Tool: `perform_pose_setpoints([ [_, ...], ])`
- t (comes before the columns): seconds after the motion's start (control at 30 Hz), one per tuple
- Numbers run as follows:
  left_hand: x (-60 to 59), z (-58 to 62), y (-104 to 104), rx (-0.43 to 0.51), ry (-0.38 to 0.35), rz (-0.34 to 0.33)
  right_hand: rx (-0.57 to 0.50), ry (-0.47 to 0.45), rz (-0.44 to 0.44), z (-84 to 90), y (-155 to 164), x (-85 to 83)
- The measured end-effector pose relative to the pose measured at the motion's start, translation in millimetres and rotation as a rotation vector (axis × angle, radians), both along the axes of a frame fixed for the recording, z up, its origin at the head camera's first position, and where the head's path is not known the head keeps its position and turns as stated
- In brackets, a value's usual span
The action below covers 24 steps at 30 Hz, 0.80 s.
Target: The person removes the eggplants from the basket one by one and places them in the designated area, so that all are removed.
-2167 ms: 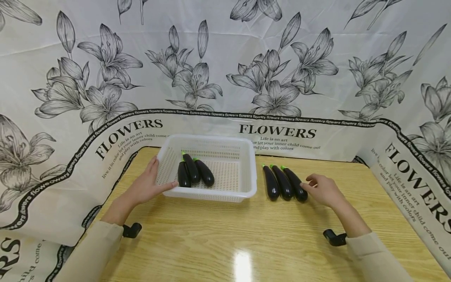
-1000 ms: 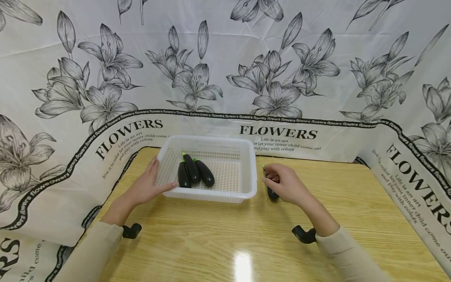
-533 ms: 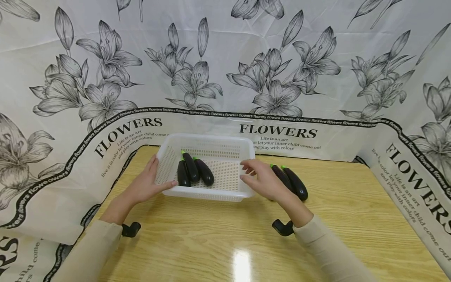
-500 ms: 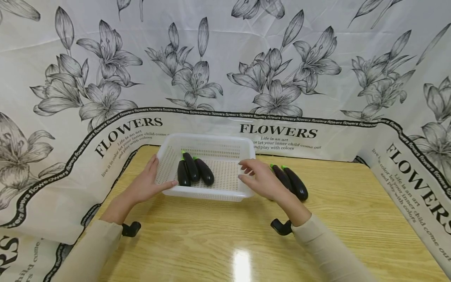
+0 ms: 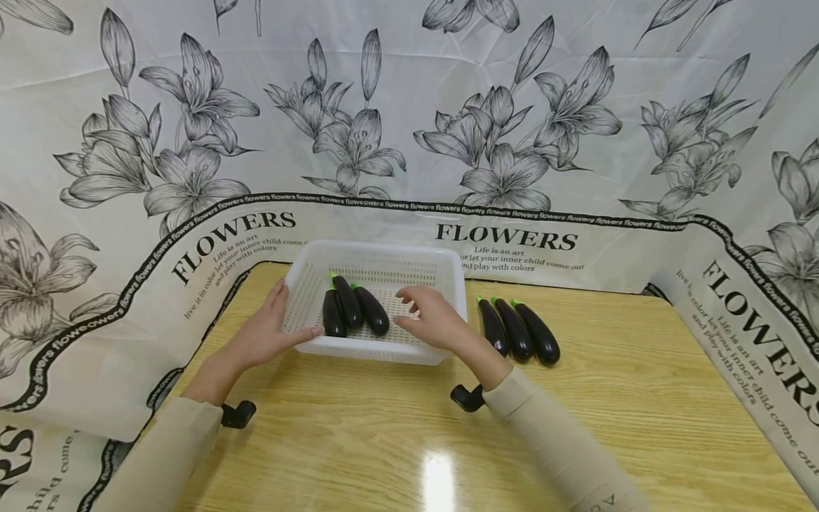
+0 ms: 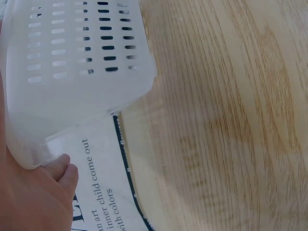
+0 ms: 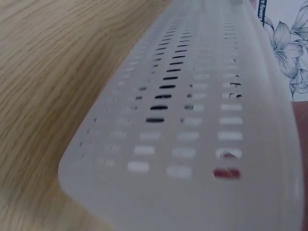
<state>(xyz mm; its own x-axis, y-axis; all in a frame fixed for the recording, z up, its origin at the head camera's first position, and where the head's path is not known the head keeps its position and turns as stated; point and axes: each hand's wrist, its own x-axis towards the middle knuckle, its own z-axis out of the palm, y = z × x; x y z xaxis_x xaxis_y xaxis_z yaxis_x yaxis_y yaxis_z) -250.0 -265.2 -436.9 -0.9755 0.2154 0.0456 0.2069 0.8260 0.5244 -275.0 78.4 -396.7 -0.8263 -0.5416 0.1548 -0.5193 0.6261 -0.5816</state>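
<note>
A white perforated plastic basket (image 5: 377,350) stands on the table, with three dark eggplants (image 5: 373,311) lying in its left half. My left hand (image 5: 259,331) grips its left end, thumb over the front rim and fingers along the outer side. In the left wrist view, fingertips (image 6: 67,175) show at the basket's corner. My right hand (image 5: 429,316) hovers over the right half of the basket, fingers loosely bent and holding nothing, just right of the eggplants. Three more eggplants (image 5: 515,331) lie side by side on the table, right of the basket.
The wood-grain table (image 5: 345,434) stretches in front of the basket. A flower-printed cloth (image 5: 384,163) hangs close behind the basket and down both sides. Black wrist mounts (image 5: 239,414) stick out from both forearms, low over the table.
My right hand has moved left, from beside the loose eggplants, across them, to over the basket. Neither group of eggplants has shifted, and my left hand has stayed on the basket.
</note>
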Motion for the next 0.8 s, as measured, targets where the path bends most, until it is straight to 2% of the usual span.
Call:
perform_pose_setpoints([
  [0.43,0.4,1.6,0.5,0.003,0.007,-0.004,0.088,-0.088,-0.132,-7.7,-46.2,-16.8],
  [0.8,2.6,3.9,0.9,0.003,-0.011,0.0,0.131,-0.15,-0.214,-19.1,-66.4,-27.0],
])
